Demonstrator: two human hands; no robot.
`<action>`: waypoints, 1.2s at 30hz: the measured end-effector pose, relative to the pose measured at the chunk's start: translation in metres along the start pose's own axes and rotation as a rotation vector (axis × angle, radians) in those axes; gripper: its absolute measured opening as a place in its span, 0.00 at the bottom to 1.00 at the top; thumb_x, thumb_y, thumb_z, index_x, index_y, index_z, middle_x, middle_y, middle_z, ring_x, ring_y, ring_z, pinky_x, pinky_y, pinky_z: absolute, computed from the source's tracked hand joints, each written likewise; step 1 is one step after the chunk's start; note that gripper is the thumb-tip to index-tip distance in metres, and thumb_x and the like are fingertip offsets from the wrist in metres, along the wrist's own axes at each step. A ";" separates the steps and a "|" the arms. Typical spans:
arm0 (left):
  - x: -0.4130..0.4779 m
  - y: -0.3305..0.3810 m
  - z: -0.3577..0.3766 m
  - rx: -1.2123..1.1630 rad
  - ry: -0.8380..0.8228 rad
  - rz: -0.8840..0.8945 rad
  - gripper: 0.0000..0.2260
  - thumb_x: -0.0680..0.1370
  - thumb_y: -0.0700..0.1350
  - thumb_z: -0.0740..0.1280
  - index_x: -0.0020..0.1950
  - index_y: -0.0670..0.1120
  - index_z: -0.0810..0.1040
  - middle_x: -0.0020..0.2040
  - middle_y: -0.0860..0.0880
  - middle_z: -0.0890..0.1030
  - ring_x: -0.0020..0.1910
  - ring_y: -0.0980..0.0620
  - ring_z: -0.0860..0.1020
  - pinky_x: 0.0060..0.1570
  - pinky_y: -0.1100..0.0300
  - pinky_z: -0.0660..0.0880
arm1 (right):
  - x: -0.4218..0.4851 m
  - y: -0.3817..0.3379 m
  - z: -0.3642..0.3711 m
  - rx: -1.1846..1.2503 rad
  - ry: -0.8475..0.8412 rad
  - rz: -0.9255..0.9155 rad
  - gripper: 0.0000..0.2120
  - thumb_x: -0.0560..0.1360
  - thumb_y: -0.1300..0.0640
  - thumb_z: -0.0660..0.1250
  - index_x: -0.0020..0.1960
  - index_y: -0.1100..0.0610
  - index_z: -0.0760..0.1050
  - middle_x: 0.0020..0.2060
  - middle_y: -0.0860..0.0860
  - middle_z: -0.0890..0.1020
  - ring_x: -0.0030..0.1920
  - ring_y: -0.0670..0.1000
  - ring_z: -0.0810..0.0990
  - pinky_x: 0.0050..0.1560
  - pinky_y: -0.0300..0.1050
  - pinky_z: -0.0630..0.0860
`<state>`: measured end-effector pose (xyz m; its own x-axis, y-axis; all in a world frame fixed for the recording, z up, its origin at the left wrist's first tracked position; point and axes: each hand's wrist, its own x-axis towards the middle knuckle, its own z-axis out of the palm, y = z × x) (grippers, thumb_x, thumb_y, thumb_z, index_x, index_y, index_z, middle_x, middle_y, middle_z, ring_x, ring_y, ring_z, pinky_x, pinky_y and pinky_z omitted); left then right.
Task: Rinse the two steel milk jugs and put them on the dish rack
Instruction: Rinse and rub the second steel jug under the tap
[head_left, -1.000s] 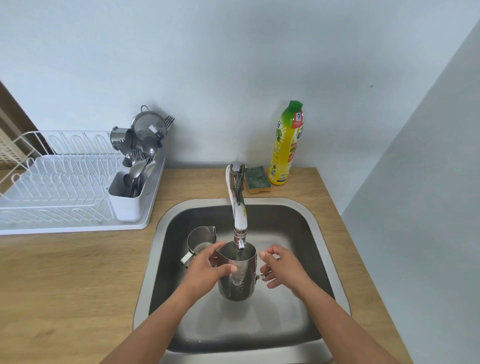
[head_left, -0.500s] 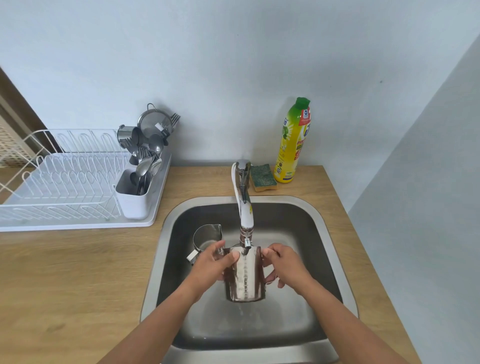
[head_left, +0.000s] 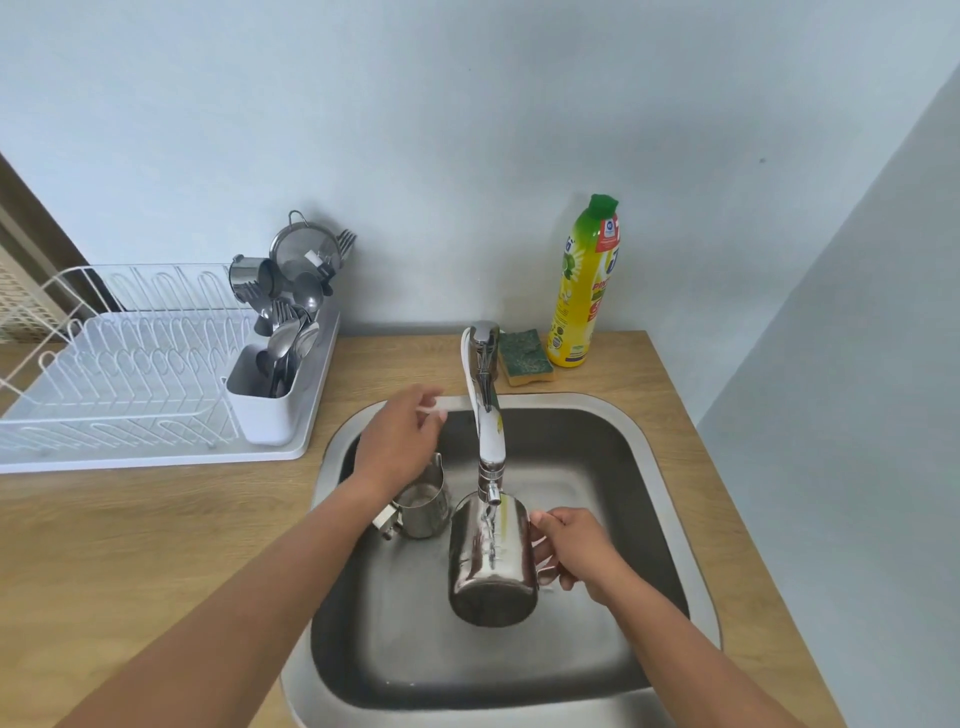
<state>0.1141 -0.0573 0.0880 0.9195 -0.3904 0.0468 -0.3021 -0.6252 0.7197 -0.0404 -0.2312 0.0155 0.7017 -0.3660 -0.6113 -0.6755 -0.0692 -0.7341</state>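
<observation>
The left hand (head_left: 402, 441) hangs over the back-left rim of the stainless steel sink (head_left: 649, 467), fingers loosely stretched toward the chrome tap (head_left: 485, 410) and grasping nothing; the fingertips are blurred. Just below its wrist a small steel milk jug (head_left: 423, 501) stands upright in the basin. At centre frame a larger steel milk jug (head_left: 491, 561) is tipped, base toward the lower edge, with tap water running down its side. The right hand (head_left: 569, 545) grips that jug's handle. On the wooden tabletop (head_left: 130, 545), a white wire dish rack (head_left: 119, 384) sits at left, with a white cutlery holder (head_left: 265, 400) of steel utensils at its right end. A green sponge (head_left: 524, 358) and a yellow bottle (head_left: 584, 291) stand behind the sink, against pale blue walls.
</observation>
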 end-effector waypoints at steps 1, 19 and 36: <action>0.008 0.008 -0.001 0.051 0.015 0.071 0.16 0.81 0.46 0.62 0.69 0.53 0.72 0.66 0.52 0.77 0.63 0.52 0.76 0.61 0.53 0.74 | 0.000 0.000 0.000 0.002 -0.006 0.010 0.17 0.82 0.53 0.60 0.50 0.67 0.77 0.33 0.59 0.83 0.21 0.51 0.78 0.17 0.36 0.63; 0.078 0.038 0.014 0.698 -0.139 0.347 0.33 0.76 0.33 0.56 0.80 0.49 0.51 0.80 0.51 0.54 0.79 0.48 0.51 0.74 0.46 0.59 | 0.016 0.011 0.000 0.258 -0.163 0.308 0.07 0.82 0.59 0.58 0.48 0.53 0.74 0.23 0.48 0.78 0.19 0.44 0.74 0.19 0.32 0.60; 0.028 -0.009 0.015 0.274 -0.095 0.109 0.34 0.79 0.40 0.62 0.80 0.54 0.48 0.80 0.48 0.54 0.78 0.46 0.55 0.72 0.46 0.65 | 0.012 0.009 -0.002 0.245 -0.130 0.280 0.08 0.82 0.56 0.61 0.47 0.58 0.75 0.27 0.52 0.80 0.21 0.46 0.77 0.20 0.33 0.60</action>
<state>0.1389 -0.0728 0.0720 0.8545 -0.5180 0.0393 -0.4657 -0.7304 0.4996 -0.0386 -0.2383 0.0019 0.5314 -0.2180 -0.8186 -0.7818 0.2458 -0.5730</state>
